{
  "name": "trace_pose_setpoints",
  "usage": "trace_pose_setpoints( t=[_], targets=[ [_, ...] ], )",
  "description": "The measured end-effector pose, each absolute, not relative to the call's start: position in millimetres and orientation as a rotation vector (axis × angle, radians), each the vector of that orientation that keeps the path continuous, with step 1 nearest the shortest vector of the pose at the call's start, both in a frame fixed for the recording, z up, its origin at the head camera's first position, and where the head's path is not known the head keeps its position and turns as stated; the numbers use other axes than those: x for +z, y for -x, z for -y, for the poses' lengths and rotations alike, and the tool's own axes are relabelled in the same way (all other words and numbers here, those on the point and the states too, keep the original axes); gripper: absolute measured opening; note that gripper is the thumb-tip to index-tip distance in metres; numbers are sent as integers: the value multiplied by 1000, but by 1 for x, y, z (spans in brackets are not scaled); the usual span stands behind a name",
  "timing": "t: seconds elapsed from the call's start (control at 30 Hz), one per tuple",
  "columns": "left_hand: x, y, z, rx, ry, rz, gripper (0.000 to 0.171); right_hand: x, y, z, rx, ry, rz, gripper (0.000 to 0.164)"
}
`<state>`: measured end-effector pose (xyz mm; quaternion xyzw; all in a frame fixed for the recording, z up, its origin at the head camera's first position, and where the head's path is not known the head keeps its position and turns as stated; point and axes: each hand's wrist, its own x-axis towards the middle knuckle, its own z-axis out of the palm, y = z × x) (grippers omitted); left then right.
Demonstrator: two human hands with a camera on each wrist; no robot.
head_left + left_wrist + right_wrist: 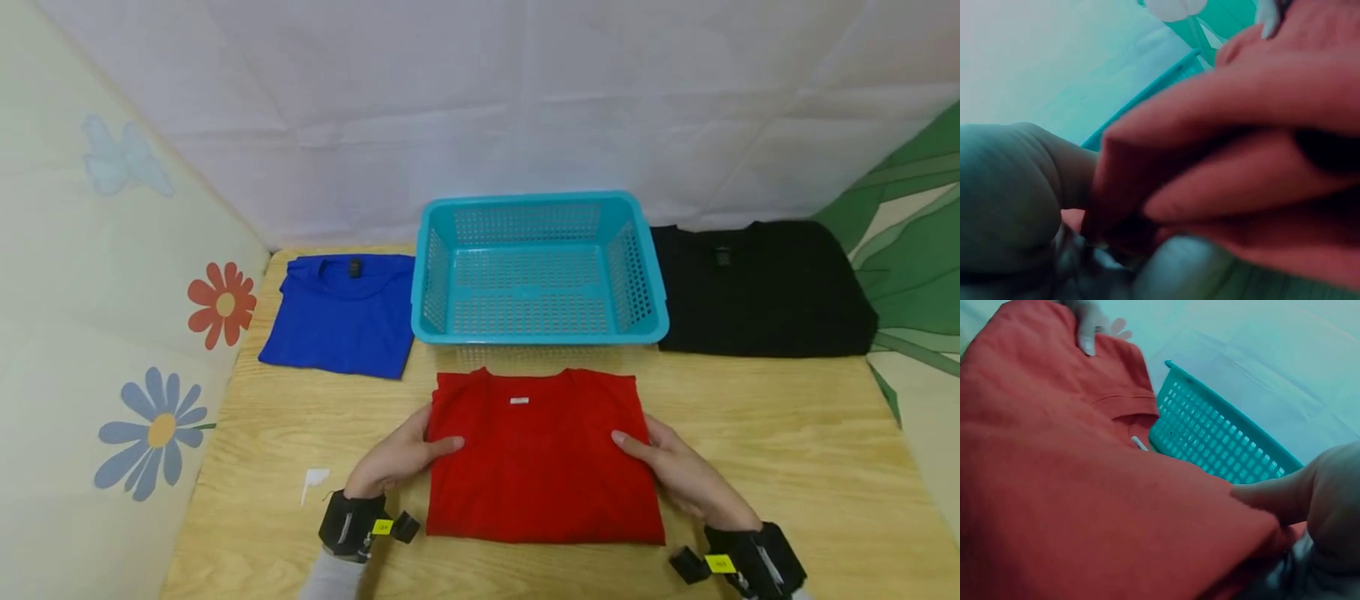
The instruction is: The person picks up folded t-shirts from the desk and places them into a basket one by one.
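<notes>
Left hand (pixel 401 454): grips the red shirt (pixel 543 467) by its left edge, thumb on top.
Right hand (pixel 686 471): grips the opposite edge likewise.
Shirt: folded, on the near side of the basket (pixel 540 339); whether its middle touches the table (pixel 787 442) is unclear.
Cloth: probably light, soft, floppy, hardly fragile; layers may slide, so best pinched together at both sides.
Hidden: fingertips underneath; label (pixel 519 401) print too small.
</notes>
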<state>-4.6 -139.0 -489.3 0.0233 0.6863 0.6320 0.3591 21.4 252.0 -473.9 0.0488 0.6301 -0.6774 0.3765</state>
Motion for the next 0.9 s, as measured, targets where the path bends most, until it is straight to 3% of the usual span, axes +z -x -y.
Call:
trace_pose_setpoints(
  t=[0.33, 0.67, 0.9],
  targets=[
    [-475, -4, 133, 1566, -205, -1889, 36, -450, -45, -257, -1630, -171, -1770, 67],
    [-427, 6, 147, 1658, -305, -1986, 31, -406, -27, -256, -1584, -1, -2039, 53],
    [-414, 24, 155, 1703, -349, -1986, 33, -395, -9, -256, -1691, 168, -2017, 43]
  ],
)
